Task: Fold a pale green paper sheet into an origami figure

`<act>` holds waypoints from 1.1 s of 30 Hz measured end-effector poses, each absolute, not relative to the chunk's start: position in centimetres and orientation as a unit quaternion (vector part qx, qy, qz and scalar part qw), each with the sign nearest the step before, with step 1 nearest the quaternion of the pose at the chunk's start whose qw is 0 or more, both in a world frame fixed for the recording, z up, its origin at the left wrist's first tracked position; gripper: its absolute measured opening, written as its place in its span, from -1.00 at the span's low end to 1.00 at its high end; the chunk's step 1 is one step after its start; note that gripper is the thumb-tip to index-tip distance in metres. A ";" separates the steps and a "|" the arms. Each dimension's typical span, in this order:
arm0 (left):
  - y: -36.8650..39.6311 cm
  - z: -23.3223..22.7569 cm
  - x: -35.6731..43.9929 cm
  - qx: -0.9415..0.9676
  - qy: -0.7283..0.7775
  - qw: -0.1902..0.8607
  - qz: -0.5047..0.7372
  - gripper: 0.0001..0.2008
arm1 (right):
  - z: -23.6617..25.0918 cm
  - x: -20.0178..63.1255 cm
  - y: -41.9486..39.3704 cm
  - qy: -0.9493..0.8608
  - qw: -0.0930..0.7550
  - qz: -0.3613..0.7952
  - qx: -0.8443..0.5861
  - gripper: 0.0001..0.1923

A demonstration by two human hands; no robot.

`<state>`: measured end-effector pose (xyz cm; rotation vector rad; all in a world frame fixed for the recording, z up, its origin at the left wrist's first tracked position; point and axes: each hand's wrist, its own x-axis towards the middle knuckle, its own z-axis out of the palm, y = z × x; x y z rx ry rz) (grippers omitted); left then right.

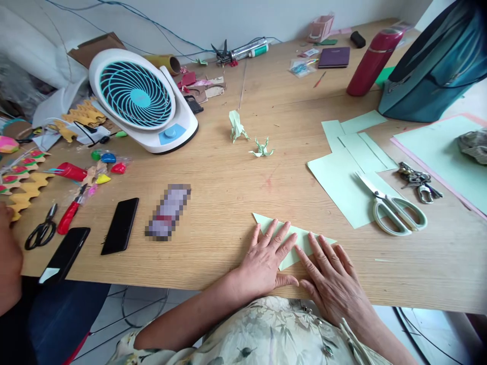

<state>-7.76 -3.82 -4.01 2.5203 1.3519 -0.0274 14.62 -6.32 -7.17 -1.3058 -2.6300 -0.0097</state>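
Observation:
A pale green sheet of paper [291,259], folded into a triangle, lies near the table's front edge with its long side facing away from me. My left hand [264,258] rests flat on its left part, fingers stretched out. On the right part lies my right hand [331,276], also open, its fingertips pressing on the paper. Both thumbs point toward each other below the paper. Beyond my hands stand two small folded paper figures [236,126], one upright and one low and star-shaped. White-handled scissors [397,210] lie to the right on cut green sheets [335,177].
A white fan [140,99] stands at the back left. Several phones [120,225], black scissors [41,233] and a red-handled tool [70,215] lie left. Keys [420,182], a red flask [375,61] and a teal bag [429,71] are right. Another person's arm [9,258] shows at the left edge.

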 end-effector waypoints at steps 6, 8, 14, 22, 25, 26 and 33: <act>-3.5 -2.9 -8.9 0.872 0.458 0.173 -0.013 -0.12 | -5.9 14.4 -6.1 -0.889 0.101 -0.011 -0.446 -0.40; -3.0 -2.5 -9.4 0.877 0.447 0.173 0.006 -0.19 | -5.4 14.2 -5.6 -0.891 0.107 -0.013 -0.440 -0.45; -1.1 -2.4 -9.8 0.847 0.509 0.125 0.090 -0.45 | -4.4 13.0 -3.9 -0.890 0.148 0.003 -0.430 -0.57; 1.4 -0.9 -9.0 0.788 0.608 0.077 0.058 -0.50 | -4.7 12.2 -3.6 -0.890 0.133 0.043 -0.433 -0.55; 2.9 0.0 -9.3 0.791 0.603 0.098 0.042 -0.64 | -4.8 12.2 -3.6 -0.887 0.131 0.047 -0.441 -0.56; 3.4 0.2 -9.4 0.793 0.596 0.115 0.037 -0.66 | -4.8 12.3 -3.5 -0.886 0.131 0.047 -0.442 -0.56; 5.8 0.5 -10.2 0.760 0.595 0.264 0.006 -0.75 | -4.6 12.6 -2.4 -0.890 0.135 0.021 -0.434 -0.55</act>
